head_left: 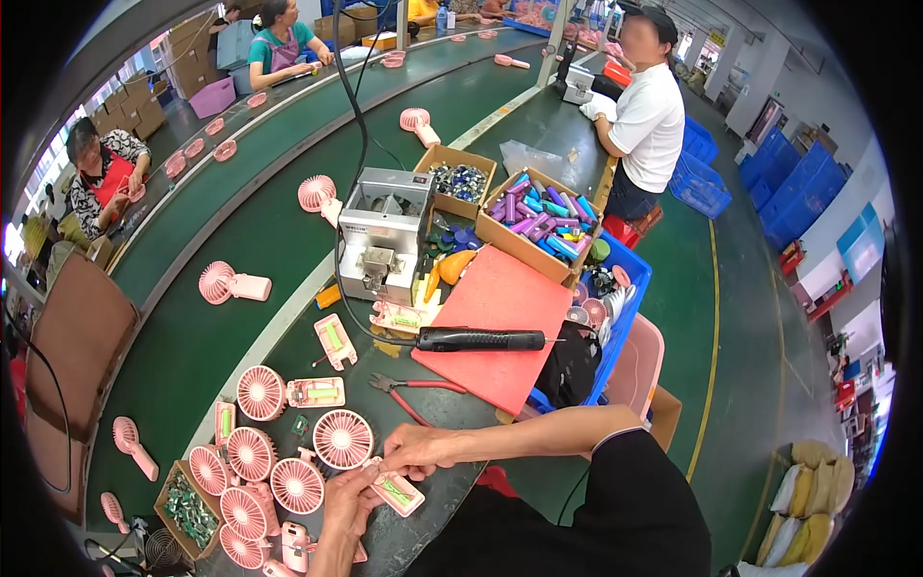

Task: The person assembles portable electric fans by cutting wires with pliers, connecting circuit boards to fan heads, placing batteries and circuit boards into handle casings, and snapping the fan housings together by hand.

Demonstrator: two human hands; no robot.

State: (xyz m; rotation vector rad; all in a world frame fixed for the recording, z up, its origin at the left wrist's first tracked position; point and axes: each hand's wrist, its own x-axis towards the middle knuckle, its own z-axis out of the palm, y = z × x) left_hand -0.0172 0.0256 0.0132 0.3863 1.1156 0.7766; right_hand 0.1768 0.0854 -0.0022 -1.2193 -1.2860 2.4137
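Observation:
A pink handheld fan lies at the bench's near edge, its round grille to the left. Its opened handle shows a green cell and thin wires inside. My left hand grips the fan near the neck, between grille and handle. From the right, my right hand reaches in with its fingers bent together at the same neck. Whatever small part lies under the fingertips is hidden. Beyond my right hand lie red-handled cutters and a black electric screwdriver, its cord running up to the left.
Several pink fans crowd the left, beside a box of circuit boards. A metal machine, a carton of coloured battery cells, a red mat and a blue crate stand farther out. Left runs a green conveyor; co-workers sit and stand beyond.

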